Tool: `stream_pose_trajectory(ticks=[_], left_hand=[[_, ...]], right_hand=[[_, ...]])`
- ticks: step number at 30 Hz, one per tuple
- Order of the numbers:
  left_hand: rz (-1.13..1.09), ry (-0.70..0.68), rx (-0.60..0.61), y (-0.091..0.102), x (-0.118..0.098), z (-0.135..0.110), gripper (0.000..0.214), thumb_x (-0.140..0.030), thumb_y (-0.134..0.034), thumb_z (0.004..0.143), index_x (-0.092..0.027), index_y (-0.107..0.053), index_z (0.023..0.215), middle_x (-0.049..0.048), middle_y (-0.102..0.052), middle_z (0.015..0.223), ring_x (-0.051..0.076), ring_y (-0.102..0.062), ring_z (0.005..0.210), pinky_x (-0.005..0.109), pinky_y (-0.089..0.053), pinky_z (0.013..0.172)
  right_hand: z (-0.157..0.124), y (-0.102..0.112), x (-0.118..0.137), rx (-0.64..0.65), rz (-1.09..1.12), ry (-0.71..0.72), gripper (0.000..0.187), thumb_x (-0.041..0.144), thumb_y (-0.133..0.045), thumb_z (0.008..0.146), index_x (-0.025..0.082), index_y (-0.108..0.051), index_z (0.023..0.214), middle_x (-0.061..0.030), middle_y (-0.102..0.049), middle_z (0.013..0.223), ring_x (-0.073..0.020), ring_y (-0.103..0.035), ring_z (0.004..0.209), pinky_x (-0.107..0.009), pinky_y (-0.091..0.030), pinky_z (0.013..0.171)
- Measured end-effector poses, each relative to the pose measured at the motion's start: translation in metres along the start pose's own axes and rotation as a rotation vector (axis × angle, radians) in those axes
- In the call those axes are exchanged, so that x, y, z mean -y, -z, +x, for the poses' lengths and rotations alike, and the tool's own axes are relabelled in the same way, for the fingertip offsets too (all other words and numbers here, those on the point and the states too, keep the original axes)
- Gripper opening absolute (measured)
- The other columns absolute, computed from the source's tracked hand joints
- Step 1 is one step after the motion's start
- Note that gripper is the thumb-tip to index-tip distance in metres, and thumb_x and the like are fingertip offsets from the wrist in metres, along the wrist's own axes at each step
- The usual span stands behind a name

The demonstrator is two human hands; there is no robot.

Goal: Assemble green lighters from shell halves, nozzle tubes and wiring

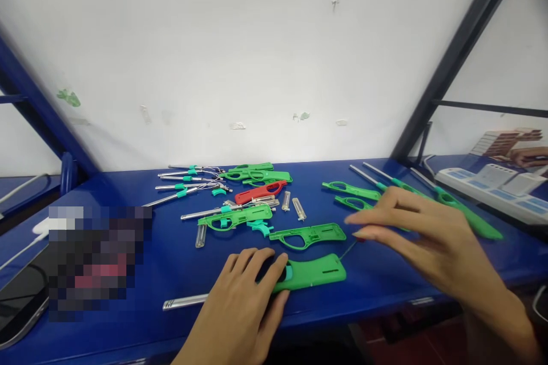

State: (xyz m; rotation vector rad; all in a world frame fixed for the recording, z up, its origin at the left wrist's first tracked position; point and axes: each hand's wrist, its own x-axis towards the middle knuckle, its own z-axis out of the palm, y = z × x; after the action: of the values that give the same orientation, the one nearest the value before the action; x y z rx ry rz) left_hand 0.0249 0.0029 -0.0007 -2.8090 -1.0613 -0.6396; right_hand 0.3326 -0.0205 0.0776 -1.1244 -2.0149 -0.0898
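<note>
Pressing down on a green lighter (314,272) near the front edge of the blue bench (128,274), the left hand (244,302) is lying flat over its handle end, fingers spread and laid over it rather than curled around it. Its metal nozzle (184,301) is sticking out to the left of the wrist. The right hand (422,234) is hovering open and empty, fingers stretched toward the green shell half (308,235) just beyond the lighter.

Trouble could be coming from that front edge: the lighter is sitting close to it, and a sideways nudge from the flat palm might be sending it off the bench. The reaching fingers are also passing close over the finished lighters (454,211) on the right and could be knocking them askew.

Open room is lying mostly at left centre, between the loose parts (201,182) and the blurred patch. A power strip (492,188) is crowding the far right.
</note>
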Motion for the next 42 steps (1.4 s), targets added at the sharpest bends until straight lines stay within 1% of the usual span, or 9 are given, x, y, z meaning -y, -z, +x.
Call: stream_pose_trajectory(ticks=[5, 9, 11, 16, 22, 27, 33, 38, 42], left_hand=[[0.008, 0.007, 0.003, 0.0, 0.001, -0.001, 0.045, -0.024, -0.058, 0.104, -0.024, -0.057, 0.149, 0.0077, -0.07, 0.138, 0.031, -0.068, 0.121, 0.052, -0.06, 0.099], [0.016, 0.009, 0.001, -0.002, 0.002, -0.002, 0.046, -0.025, -0.056, 0.105, -0.025, -0.054, 0.151, 0.0074, -0.07, 0.139, 0.031, -0.068, 0.122, 0.053, -0.06, 0.099], [0.022, 0.004, 0.0, -0.003, 0.002, -0.002, 0.046, -0.024, -0.056, 0.105, -0.025, -0.054, 0.151, 0.007, -0.07, 0.139, 0.031, -0.068, 0.123, 0.053, -0.06, 0.1], [0.025, 0.002, 0.001, -0.004, 0.003, -0.002, 0.046, -0.026, -0.056, 0.106, -0.025, -0.054, 0.151, 0.0074, -0.07, 0.14, 0.031, -0.068, 0.123, 0.052, -0.06, 0.1], [0.025, 0.006, -0.009, -0.004, 0.003, -0.003, 0.046, -0.026, -0.056, 0.106, -0.026, -0.054, 0.151, 0.0076, -0.07, 0.14, 0.03, -0.068, 0.123, 0.05, -0.06, 0.1], [0.035, -0.002, -0.006, -0.004, 0.004, -0.003, 0.046, -0.026, -0.056, 0.106, -0.026, -0.054, 0.152, 0.0071, -0.07, 0.14, 0.03, -0.068, 0.123, 0.05, -0.06, 0.099], [0.052, -0.017, -0.021, -0.006, 0.006, -0.004, 0.047, -0.026, -0.057, 0.105, -0.026, -0.053, 0.153, 0.0065, -0.071, 0.14, 0.03, -0.068, 0.123, 0.048, -0.061, 0.098], [0.08, -0.035, -0.046, -0.007, 0.009, -0.004, 0.047, -0.026, -0.058, 0.104, -0.027, -0.055, 0.151, 0.0055, -0.072, 0.138, 0.028, -0.07, 0.12, 0.044, -0.061, 0.097], [0.09, -0.045, -0.05, -0.008, 0.01, -0.003, 0.047, -0.026, -0.059, 0.103, -0.027, -0.056, 0.15, 0.0058, -0.073, 0.137, 0.028, -0.07, 0.12, 0.043, -0.062, 0.097]], right_hand=[[0.002, 0.002, 0.001, 0.105, 0.06, -0.009, 0.033, 0.03, -0.06, 0.108, 0.041, -0.073, 0.136, 0.0005, -0.082, 0.118, -0.0228, -0.079, 0.107, -0.035, -0.063, 0.091], [0.004, -0.001, 0.004, 0.044, 0.126, 0.003, 0.009, 0.035, -0.076, 0.099, 0.036, -0.079, 0.107, 0.0028, -0.082, 0.092, -0.0199, -0.078, 0.08, -0.03, -0.063, 0.071], [0.004, -0.004, 0.005, -0.023, 0.042, 0.004, 0.012, 0.037, -0.082, 0.094, 0.033, -0.08, 0.105, 0.0012, -0.08, 0.089, -0.0199, -0.075, 0.075, -0.03, -0.06, 0.067], [0.001, -0.003, 0.003, 0.09, 0.033, -0.01, 0.038, 0.026, -0.06, 0.108, 0.037, -0.068, 0.143, -0.0023, -0.081, 0.124, -0.024, -0.078, 0.109, -0.036, -0.062, 0.093], [0.004, -0.005, 0.003, -0.037, 0.042, 0.01, 0.017, 0.031, -0.078, 0.098, 0.033, -0.081, 0.114, -0.0005, -0.079, 0.091, -0.0197, -0.075, 0.077, -0.03, -0.06, 0.07], [0.003, -0.004, 0.003, 0.049, 0.054, 0.009, 0.037, 0.023, -0.06, 0.107, 0.038, -0.073, 0.138, -0.0037, -0.079, 0.127, -0.0255, -0.076, 0.113, -0.037, -0.062, 0.094], [0.004, -0.003, 0.001, -0.084, 0.051, 0.009, 0.015, 0.03, -0.082, 0.094, 0.035, -0.084, 0.109, -0.0004, -0.077, 0.085, -0.0203, -0.074, 0.074, -0.03, -0.06, 0.065], [0.002, -0.001, 0.001, 0.085, 0.081, 0.018, 0.038, 0.022, -0.057, 0.108, 0.037, -0.072, 0.14, -0.0027, -0.08, 0.12, -0.0231, -0.077, 0.109, -0.034, -0.062, 0.091], [0.005, -0.009, 0.004, 0.007, 0.102, 0.017, 0.023, 0.022, -0.067, 0.104, 0.034, -0.078, 0.12, 0.0002, -0.08, 0.096, -0.0186, -0.076, 0.083, -0.029, -0.061, 0.075]])
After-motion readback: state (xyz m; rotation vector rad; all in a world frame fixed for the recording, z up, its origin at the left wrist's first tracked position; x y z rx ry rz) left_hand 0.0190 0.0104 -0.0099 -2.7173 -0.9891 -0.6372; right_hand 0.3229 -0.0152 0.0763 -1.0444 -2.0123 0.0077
